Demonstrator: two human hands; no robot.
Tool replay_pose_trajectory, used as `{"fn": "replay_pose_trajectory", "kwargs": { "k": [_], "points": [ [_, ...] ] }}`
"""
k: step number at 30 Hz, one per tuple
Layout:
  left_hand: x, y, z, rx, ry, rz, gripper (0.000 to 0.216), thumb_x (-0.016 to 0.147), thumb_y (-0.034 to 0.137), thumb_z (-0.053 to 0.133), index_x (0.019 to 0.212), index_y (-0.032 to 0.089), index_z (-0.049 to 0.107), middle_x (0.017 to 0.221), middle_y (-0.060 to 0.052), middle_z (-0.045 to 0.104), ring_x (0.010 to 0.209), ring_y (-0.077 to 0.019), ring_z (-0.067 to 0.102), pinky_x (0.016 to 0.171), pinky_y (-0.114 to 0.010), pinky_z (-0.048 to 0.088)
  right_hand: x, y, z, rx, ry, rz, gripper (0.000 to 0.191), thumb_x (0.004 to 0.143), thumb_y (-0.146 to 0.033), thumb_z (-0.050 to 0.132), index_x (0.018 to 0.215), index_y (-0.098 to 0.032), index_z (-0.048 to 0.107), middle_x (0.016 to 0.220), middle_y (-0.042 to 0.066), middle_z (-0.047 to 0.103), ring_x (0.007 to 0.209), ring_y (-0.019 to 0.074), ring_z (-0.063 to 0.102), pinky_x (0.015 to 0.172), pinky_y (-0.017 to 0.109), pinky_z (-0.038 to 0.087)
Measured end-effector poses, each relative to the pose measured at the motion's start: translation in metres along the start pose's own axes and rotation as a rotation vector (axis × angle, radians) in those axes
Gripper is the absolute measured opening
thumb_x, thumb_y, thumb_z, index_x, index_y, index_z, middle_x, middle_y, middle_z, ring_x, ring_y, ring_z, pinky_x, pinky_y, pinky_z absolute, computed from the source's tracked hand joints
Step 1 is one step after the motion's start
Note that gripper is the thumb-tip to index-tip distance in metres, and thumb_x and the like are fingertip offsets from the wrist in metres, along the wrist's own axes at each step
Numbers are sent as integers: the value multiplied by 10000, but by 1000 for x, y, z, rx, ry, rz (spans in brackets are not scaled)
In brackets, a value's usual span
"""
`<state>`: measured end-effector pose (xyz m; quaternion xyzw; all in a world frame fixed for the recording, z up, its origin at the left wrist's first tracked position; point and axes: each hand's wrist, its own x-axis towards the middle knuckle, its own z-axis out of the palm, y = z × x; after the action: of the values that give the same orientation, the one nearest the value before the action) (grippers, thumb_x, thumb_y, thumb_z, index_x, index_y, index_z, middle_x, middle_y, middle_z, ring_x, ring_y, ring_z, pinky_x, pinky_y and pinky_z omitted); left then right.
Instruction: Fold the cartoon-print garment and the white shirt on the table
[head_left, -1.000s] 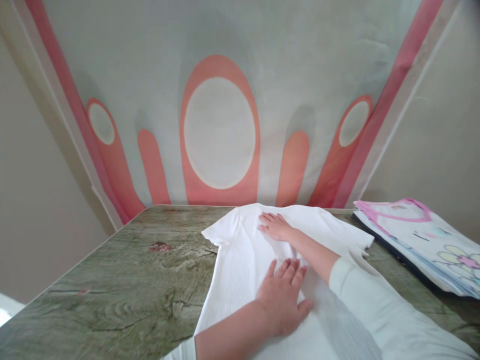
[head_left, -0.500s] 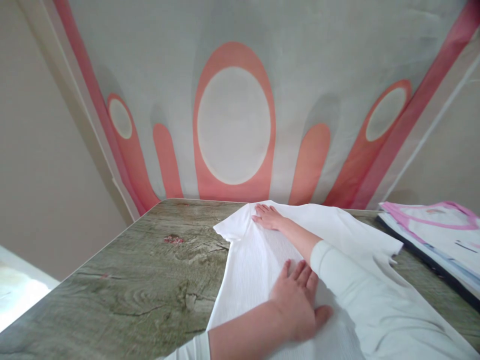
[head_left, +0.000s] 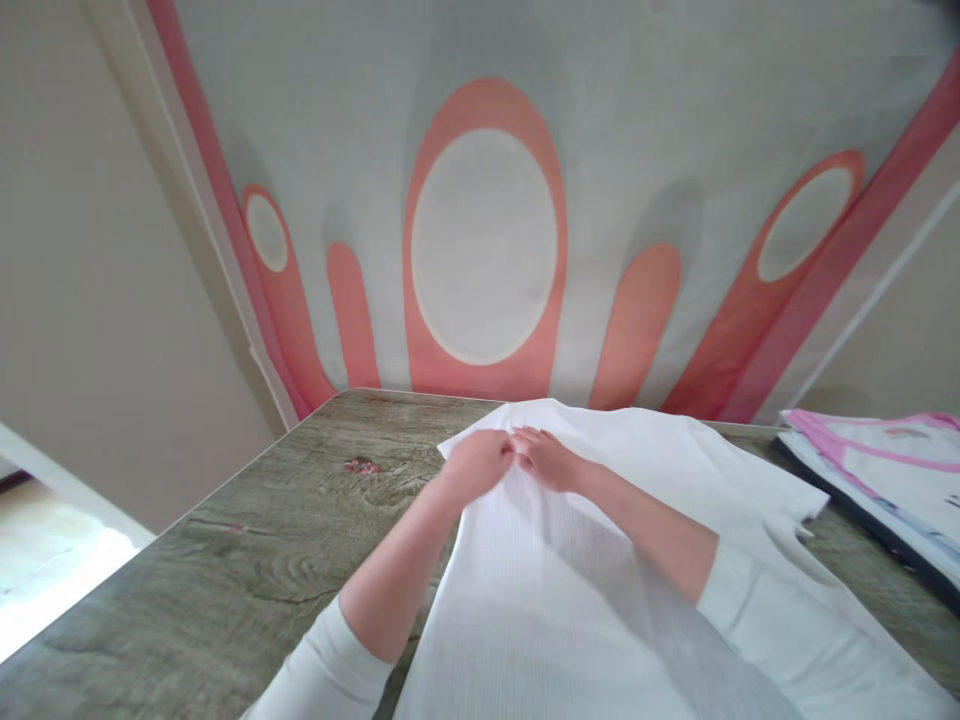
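Observation:
A white ribbed short-sleeved T-shirt (head_left: 525,590) lies spread out, its shoulders toward the far edge and its lower part running out of view at the bottom. My left hand (head_left: 480,465) is closed on the cloth by the left shoulder, covering part of that sleeve. Right beside it, fingertips nearly meeting, my right hand (head_left: 551,462) has its fingers drawn together on the same patch of fabric. Slight creases run down from between the two hands. What sits right under the fingertips is hidden.
The T-shirt rests on a wood-grain table (head_left: 300,540). At the right edge is a pile of folded clothes (head_left: 892,460), a white one with pink trim on top. Behind the table rises a grey wall covering with pink and orange shapes (head_left: 480,375).
My left hand has moved up and left from the middle of the T-shirt to the shoulder. My right hand, flat on the cloth before, has drawn its fingers in. The view has shifted slightly.

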<state>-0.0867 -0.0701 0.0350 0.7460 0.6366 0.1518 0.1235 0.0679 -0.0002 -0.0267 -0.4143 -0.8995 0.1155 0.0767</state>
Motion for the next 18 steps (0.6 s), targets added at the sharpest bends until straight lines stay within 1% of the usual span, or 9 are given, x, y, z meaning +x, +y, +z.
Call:
{"fn": "replay_pose_trajectory", "kwargs": {
  "k": [2,3,5,7,10,13,15,18],
  "points": [
    [13,-40,-16,31,76,-142,126,720,224,572,811,172,641,887,-91,660,926,-256,586,789,-296,409,-15,-20,0,11,34,-103,464,921,-307,328,1348,-135,387,1438,115,326,1336,239,233,1082,424,166],
    [17,-59,-19,39,101,-205,129,692,230,599,791,158,639,863,-101,657,932,-270,584,776,-293,408,-21,-31,0,22,58,-167,449,918,-298,340,1327,-131,417,1418,121,361,1322,245,263,1077,430,182],
    [21,-88,-17,30,115,-282,128,681,276,617,692,150,630,739,-93,646,874,-273,600,724,-281,412,-32,-54,1,61,100,-278,415,904,-261,377,1283,-122,470,1350,131,449,1266,237,351,1057,409,243],
    [22,-105,-9,0,104,-298,201,678,330,624,574,160,600,599,-58,605,775,-252,607,666,-265,412,-39,-74,3,89,128,-337,384,893,-237,400,1241,-120,512,1290,132,504,1209,230,410,1022,386,307],
    [25,-114,5,-62,103,-275,222,622,326,672,502,172,566,486,1,538,658,-204,585,608,-238,399,-47,-95,10,90,126,-360,382,884,-258,427,1222,-115,532,1278,147,502,1179,249,424,984,392,353],
    [29,-113,12,-144,137,-232,157,592,242,691,535,163,568,500,29,539,599,-157,557,574,-215,386,-53,-105,21,84,109,-370,421,869,-330,471,1226,-112,530,1294,156,484,1166,274,422,979,418,355],
    [33,-112,14,-204,186,-219,117,632,215,668,600,156,572,546,33,554,587,-135,549,559,-203,384,-58,-108,28,84,127,-377,439,869,-358,474,1231,-114,522,1309,155,471,1170,282,408,987,436,343],
    [38,-114,20,-294,259,-237,87,720,208,617,699,153,553,571,40,547,534,-108,541,526,-191,388,-64,-108,32,112,168,-384,432,870,-336,478,1249,-131,500,1307,139,474,1178,269,392,996,434,331]
  ]
}}
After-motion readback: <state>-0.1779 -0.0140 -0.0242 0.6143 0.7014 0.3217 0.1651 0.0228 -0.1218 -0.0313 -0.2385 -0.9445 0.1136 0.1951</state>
